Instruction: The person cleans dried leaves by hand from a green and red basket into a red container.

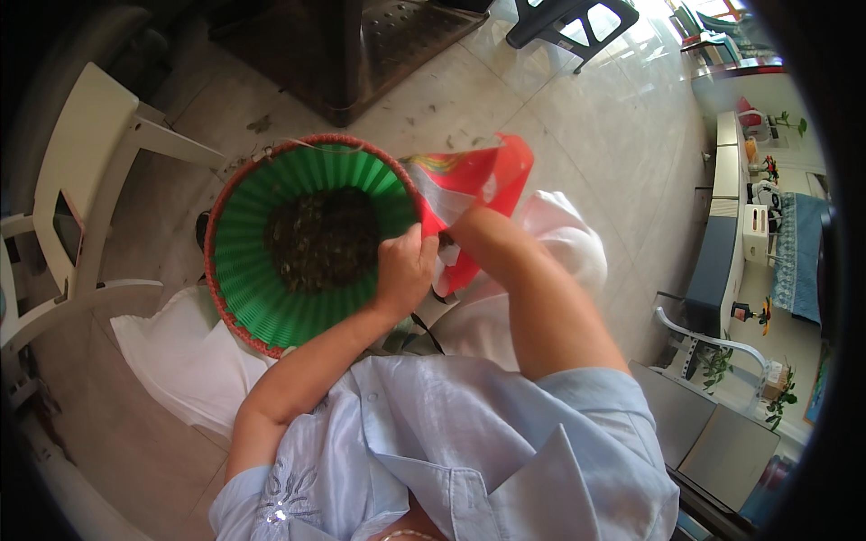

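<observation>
A red plastic bag (pixel 510 167) with a pale inner side is held up against the right rim of a green woven basket (pixel 302 162) with a red edge. My left hand (pixel 403 272) is closed on the near edge of the bag, beside that rim. My right hand (pixel 460 225) reaches down into the bag's mouth, and its fingers are hidden there. At the bottom of the basket lies a heap of small brown and greenish bits (pixel 323 239), perhaps dried plant matter; I cannot make out exactly what.
A white chair (pixel 86 180) stands at the left. A dark metal stand (pixel 347 86) rises beyond the basket, with a dark plastic stool (pixel 577 22) farther right. Scraps lie on the tiled floor (pixel 451 99). Along the right runs a low cabinet (pixel 713 261).
</observation>
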{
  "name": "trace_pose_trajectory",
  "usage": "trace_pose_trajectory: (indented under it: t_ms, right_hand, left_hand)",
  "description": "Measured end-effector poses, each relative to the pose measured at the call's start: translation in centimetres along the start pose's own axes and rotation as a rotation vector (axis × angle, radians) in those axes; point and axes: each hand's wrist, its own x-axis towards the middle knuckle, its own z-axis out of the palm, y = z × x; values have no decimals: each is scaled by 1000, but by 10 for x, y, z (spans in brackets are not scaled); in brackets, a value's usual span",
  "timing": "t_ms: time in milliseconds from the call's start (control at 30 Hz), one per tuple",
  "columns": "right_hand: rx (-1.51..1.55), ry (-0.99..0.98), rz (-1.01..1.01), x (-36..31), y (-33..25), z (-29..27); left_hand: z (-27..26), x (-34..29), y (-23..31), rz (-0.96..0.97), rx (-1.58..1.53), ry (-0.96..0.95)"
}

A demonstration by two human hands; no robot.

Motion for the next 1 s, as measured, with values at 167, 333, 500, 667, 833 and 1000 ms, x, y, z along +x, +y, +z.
trace_pose_trajectory:
  t_ms: [167,333,500,667,833,1000]
  right_hand:
    - [-5,2,56,6,-2,9]
    - [-58,-76,35,1,-17,-26]
    - [-155,-309,-65,-44,-39,-124]
    - [-350,-406,-323,-109,-54,-208]
    - [-222,-91,-229,-145,-22,-191]
    - [-246,70,-188,-181,-14,-179]
  left_hand:
    - [0,-6,2,-81,-4,7]
    - [-3,7,2,-21,36,3]
    - [-12,18,11,-51,334,-20]
    - [-12,34,38,-90,480,-89]
    - [-3,61,8,73,538,-67]
    - [0,97,-1,323,467,-44]
